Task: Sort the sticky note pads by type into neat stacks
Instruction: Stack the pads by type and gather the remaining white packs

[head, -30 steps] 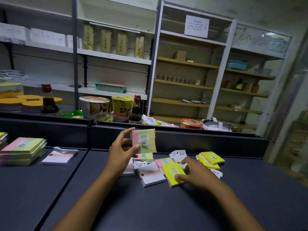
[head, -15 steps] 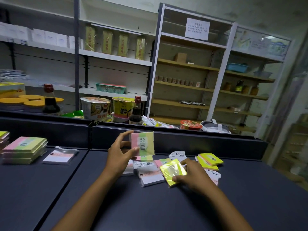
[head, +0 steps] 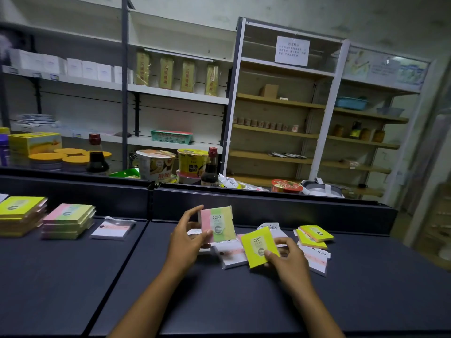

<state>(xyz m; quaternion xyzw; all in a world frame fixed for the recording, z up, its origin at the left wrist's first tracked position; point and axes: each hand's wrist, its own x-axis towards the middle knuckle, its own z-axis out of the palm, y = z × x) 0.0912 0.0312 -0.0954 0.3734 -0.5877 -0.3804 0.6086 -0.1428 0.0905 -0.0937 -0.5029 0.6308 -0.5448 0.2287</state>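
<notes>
My left hand [head: 188, 237] holds a pink-and-green striped pad [head: 218, 224] marked 2209 upright above the dark table [head: 219, 301]. My right hand [head: 285, 262] grips a yellow pad [head: 258, 246] marked 2207, lifted and tilted off the loose pile. White pads [head: 231, 256] lie under and between the hands. Two yellow pads [head: 314, 234] sit to the right of the pile. At the left stand a yellow stack [head: 20, 215], a striped stack [head: 69, 220] and a single white pad [head: 113, 230].
A raised dark back wall [head: 268, 203] runs behind the table. Beyond it stand noodle cups [head: 156, 164], sauce bottles [head: 210, 169] and yellow-lidded tubs [head: 47, 159]. Shelving fills the background. A seam [head: 117, 264] divides the table surface.
My right hand has picked the yellow pad up off the table and tilted it. My left hand keeps holding the striped pad. The view shifted, showing the yellow stack at left.
</notes>
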